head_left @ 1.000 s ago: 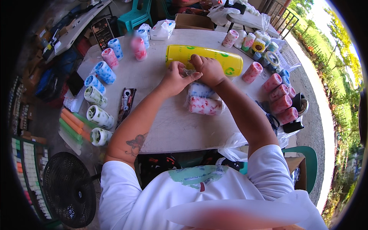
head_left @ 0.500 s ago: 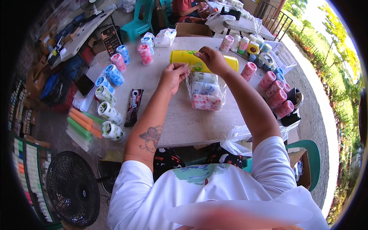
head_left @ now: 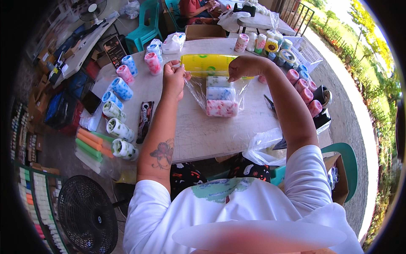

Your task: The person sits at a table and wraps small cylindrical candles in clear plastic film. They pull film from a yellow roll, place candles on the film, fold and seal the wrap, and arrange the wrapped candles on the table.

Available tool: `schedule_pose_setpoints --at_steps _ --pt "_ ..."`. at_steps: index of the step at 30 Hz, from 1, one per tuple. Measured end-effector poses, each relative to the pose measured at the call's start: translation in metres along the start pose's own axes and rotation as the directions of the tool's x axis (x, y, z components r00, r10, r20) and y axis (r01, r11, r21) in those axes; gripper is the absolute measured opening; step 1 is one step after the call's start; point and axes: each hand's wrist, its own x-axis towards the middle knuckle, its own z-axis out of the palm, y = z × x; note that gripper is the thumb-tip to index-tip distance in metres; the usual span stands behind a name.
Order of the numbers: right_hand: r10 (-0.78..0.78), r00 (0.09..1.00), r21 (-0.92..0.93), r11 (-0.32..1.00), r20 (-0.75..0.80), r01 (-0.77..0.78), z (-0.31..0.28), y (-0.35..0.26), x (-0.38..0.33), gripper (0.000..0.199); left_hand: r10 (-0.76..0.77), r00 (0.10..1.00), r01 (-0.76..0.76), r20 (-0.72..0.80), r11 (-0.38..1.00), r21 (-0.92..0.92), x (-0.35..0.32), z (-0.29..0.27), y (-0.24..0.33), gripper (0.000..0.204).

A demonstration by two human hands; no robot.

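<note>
A clear plastic bag [head_left: 196,87] lies around three speckled white cylinders, which look like candles, in a row on the table. The nearest is a red-speckled candle [head_left: 222,108], the middle one a blue-speckled candle [head_left: 220,93], the farthest a green-speckled candle [head_left: 217,81]. My left hand [head_left: 174,79] pinches the bag's plastic, drawn out to the upper left of the row. At the upper right, my right hand [head_left: 248,67] is closed with bent fingers on the plastic by the green candle. Just behind lies a shiny yellow roll [head_left: 203,63], its right end partly covered by my right hand.
Blue, red and green speckled candles [head_left: 120,89] line the table's left side; more red ones [head_left: 301,86] stand right. A dark wrapper [head_left: 145,120] lies by my left forearm. Loose clear plastic [head_left: 266,148] lies at the near edge. A black fan [head_left: 87,213] stands lower left. Another person [head_left: 198,10] sits beyond.
My left hand has moved left and slightly up, stretching the plastic. My right hand has come lower and to the right, with its fingers now beside the green-speckled candle. The view has shifted slightly.
</note>
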Motion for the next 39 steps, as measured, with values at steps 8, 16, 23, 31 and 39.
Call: schedule_pose_setpoints --at_steps 8,16,23,31,39 --pt "0.265 0.958 0.983 0.172 -0.112 0.067 0.070 0.048 -0.025 0.027 -0.191 0.975 0.196 0.113 0.980 -0.036 0.013 0.002 -0.015 0.016" --pt "0.504 0.480 0.589 0.808 -0.718 0.033 0.107 0.051 0.007 0.024 -0.316 0.851 -0.022 0.420 0.778 0.628 0.017 0.003 0.006 0.022" --pt "0.436 0.412 0.290 0.883 -0.800 -0.370 0.122 0.031 0.023 0.022 0.383 0.855 -0.511 0.350 0.504 0.696 0.046 0.006 -0.076 0.024" --pt "0.577 0.524 0.393 0.814 -0.626 -0.428 0.123 0.041 0.032 0.030 0.411 0.903 -0.286 0.127 0.352 0.891 0.055 0.011 -0.107 0.024" --pt "0.509 0.264 0.441 0.853 -0.819 -0.278 0.101 0.052 0.010 0.022 0.295 0.953 -0.175 0.073 0.336 0.926 0.050 0.012 -0.101 0.025"
